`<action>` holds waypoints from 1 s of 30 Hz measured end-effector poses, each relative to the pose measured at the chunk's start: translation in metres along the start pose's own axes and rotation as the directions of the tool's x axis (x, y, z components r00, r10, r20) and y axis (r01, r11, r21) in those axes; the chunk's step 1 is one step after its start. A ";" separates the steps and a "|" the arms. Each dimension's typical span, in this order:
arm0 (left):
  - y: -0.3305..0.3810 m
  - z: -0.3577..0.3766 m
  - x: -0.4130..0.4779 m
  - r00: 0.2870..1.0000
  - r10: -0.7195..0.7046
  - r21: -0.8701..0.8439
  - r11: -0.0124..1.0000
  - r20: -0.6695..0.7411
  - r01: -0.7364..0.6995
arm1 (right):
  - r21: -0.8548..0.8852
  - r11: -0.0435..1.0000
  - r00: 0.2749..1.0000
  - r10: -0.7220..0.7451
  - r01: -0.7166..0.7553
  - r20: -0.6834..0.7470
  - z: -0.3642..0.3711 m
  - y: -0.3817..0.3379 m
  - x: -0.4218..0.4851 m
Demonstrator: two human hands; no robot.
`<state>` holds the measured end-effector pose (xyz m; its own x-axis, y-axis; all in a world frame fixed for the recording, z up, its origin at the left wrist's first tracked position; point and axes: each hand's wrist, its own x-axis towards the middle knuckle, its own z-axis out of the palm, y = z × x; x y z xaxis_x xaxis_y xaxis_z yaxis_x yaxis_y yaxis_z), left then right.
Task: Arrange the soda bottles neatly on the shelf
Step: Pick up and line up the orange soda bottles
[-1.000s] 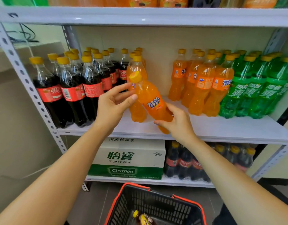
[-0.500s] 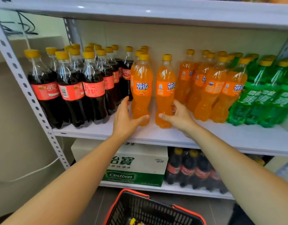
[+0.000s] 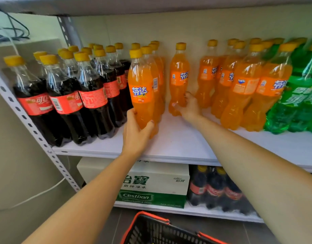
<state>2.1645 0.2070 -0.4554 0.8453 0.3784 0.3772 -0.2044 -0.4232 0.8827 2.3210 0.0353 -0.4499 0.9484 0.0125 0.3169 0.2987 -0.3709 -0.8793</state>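
Gripped low: near orange bottle [image 3: 142,90] by left hand [image 3: 136,132], far orange bottle [image 3: 179,76] by right hand [image 3: 188,107], likely so both can be slid into line on shelf [image 3: 178,145].

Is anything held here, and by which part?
The left grip holds the front orange plastic soda bottle by its lower body; the right grip holds the lone orange plastic soda bottle farther back by its lower body.

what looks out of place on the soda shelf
A lone orange bottle stands in the gap between the orange groups, right hand gripping its base; left hand grips the front orange bottle. Nothing spilled or damaged.
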 end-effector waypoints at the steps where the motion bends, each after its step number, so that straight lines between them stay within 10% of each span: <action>1: -0.001 0.000 0.000 1.000 0.001 -0.005 1.000 -0.007 -0.001 | 0.014 1.000 1.000 -0.006 0.006 -0.013 0.006 0.003 0.008; 14: -0.003 0.004 -0.002 0.999 0.029 0.067 0.997 -0.019 -0.028 | -0.036 0.999 0.996 -0.042 0.039 -0.082 0.027 0.011 0.049; 21: 0.003 -0.002 -0.009 0.986 0.134 0.098 0.987 -0.101 -0.124 | -0.057 0.998 0.991 0.028 -0.020 0.130 0.007 -0.001 0.023; 25: 0.020 0.003 -0.022 0.898 0.283 0.188 0.955 -0.336 -0.230 | -0.167 0.971 0.978 -0.145 0.170 0.150 -0.030 -0.015 -0.036; 30: 0.052 0.035 -0.027 0.868 0.469 0.082 0.883 -0.160 -0.462 | -0.348 0.900 0.954 -0.297 0.262 -0.049 -0.090 -0.018 -0.103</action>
<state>2.1483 0.1459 -0.4301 0.5590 0.2618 0.7868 -0.5306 -0.6161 0.5821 2.2077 -0.0426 -0.4344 0.8105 0.0762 0.5807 0.4802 -0.6540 -0.5845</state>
